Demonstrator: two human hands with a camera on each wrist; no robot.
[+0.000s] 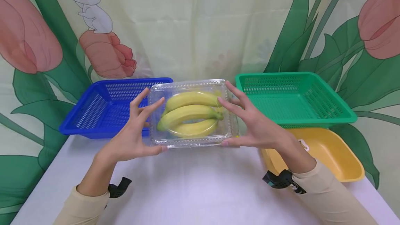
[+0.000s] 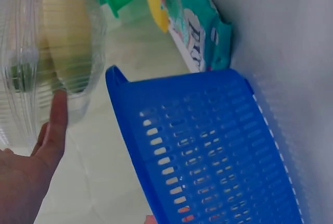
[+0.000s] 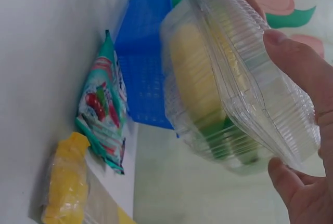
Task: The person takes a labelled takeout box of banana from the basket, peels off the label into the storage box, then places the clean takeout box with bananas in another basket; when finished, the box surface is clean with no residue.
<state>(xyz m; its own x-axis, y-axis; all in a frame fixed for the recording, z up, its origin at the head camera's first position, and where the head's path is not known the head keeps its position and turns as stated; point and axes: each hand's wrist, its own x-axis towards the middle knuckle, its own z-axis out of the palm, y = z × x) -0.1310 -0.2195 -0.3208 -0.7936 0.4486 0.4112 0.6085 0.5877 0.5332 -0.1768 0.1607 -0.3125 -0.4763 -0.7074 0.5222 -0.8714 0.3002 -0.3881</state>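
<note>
A clear plastic clamshell box with several yellow-green bananas inside is held up in front of me, its lid down. My left hand grips its left end, thumb at the near edge and fingers spread over the side and top. My right hand holds the right end the same way. In the left wrist view the box is raised beside the left fingers. The right wrist view shows the box tilted, with the right thumb and fingers on its lid and rim.
A blue basket stands at the left, a green basket at the right, with a yellow tray in front of it. Behind the box lie a teal printed packet and a yellow wrapped packet, mostly hidden in the head view.
</note>
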